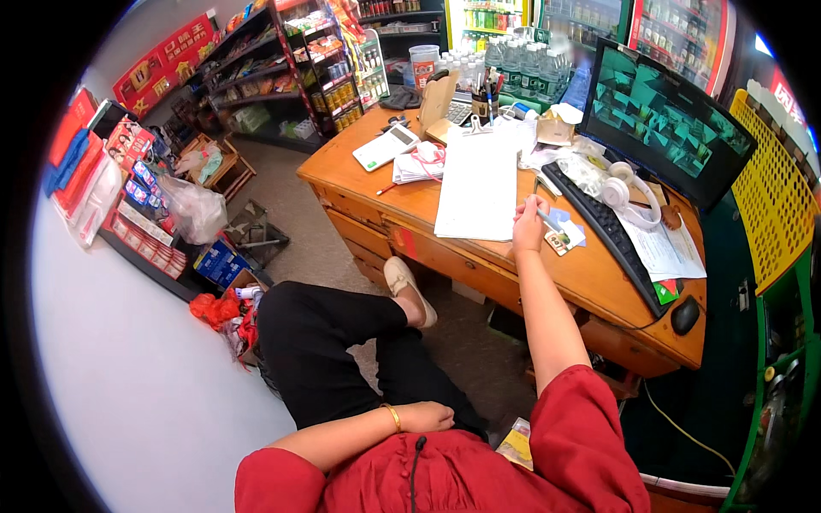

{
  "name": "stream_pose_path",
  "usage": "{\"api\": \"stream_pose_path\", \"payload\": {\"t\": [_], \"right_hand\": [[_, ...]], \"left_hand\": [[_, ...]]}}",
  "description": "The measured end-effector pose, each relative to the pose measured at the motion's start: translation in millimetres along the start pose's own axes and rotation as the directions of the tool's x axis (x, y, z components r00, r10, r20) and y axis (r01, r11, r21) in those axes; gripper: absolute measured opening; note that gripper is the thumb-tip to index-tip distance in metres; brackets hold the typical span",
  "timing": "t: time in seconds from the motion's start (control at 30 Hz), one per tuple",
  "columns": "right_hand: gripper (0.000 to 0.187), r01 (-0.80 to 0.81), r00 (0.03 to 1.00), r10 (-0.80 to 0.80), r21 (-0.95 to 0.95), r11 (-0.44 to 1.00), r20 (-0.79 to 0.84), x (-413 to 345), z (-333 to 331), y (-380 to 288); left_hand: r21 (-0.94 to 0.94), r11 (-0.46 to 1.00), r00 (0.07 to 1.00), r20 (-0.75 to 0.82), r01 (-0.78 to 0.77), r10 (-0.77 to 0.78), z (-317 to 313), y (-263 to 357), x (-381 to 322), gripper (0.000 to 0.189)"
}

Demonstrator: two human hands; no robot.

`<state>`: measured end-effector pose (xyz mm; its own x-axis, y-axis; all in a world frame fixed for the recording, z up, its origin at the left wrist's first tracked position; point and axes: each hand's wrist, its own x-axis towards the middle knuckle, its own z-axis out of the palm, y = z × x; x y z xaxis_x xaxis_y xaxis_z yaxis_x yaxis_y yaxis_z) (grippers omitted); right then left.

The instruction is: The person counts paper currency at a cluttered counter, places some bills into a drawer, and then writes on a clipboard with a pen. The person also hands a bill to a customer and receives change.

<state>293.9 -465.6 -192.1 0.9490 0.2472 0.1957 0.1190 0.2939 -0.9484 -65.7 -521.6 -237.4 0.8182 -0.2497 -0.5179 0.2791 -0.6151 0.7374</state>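
Observation:
My right hand rests at the right edge of a stack of white paper on a clipboard, its metal clip at the far end. The fingers are closed around a pale pen, whose rear end sticks out over the desk. Just right of this hand lie a small printed card and a bluish slip partly under it. My left hand, with a gold bangle at the wrist, lies in my lap with curled fingers and nothing visible in it.
On the wooden desk stand a white calculator, a pen holder, a black keyboard, white headphones, a mouse and a monitor. Bottled water stands behind. A yellow perforated panel rises at right.

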Motion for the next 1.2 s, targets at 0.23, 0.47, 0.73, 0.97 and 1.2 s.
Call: {"api": "stream_pose_path", "payload": {"t": [0.23, 0.47, 0.73, 0.97, 1.2], "right_hand": [[0.025, 0.013, 1.000, -0.013, 0.010, 1.000, -0.006, 3.5, 1.2, 1.9], [0.021, -0.080, 0.996, 0.084, 0.086, 0.993, -0.032, -6.5, 7.7, -4.8], [0.022, -0.056, 0.997, 0.058, 0.026, 0.998, -0.053, -4.1, 5.2, -10.8], [0.024, -0.049, 0.998, 0.051, 0.025, 0.998, -0.045, -3.7, 6.7, -8.2], [0.032, -0.014, 0.999, 0.008, -0.170, 0.985, -0.035, 12.3, 5.8, 0.1]], "left_hand": [[-0.133, 0.985, 0.990, -0.072, 0.108, -0.118, -6.5, -32.4, 13.0, 0.032], [-0.320, 0.937, 0.983, -0.070, 0.137, -0.168, -14.9, -84.6, 10.6, 0.027], [-0.580, 0.805, 0.978, -0.060, 0.128, -0.198, -29.9, -113.4, 6.9, 0.022], [-0.756, 0.641, 0.951, -0.086, 0.131, -0.297, -33.0, -157.5, 13.4, 0.015], [-0.764, 0.623, 0.857, -0.201, 0.166, -0.475, -38.7, -206.6, 15.5, 0.014]]}}
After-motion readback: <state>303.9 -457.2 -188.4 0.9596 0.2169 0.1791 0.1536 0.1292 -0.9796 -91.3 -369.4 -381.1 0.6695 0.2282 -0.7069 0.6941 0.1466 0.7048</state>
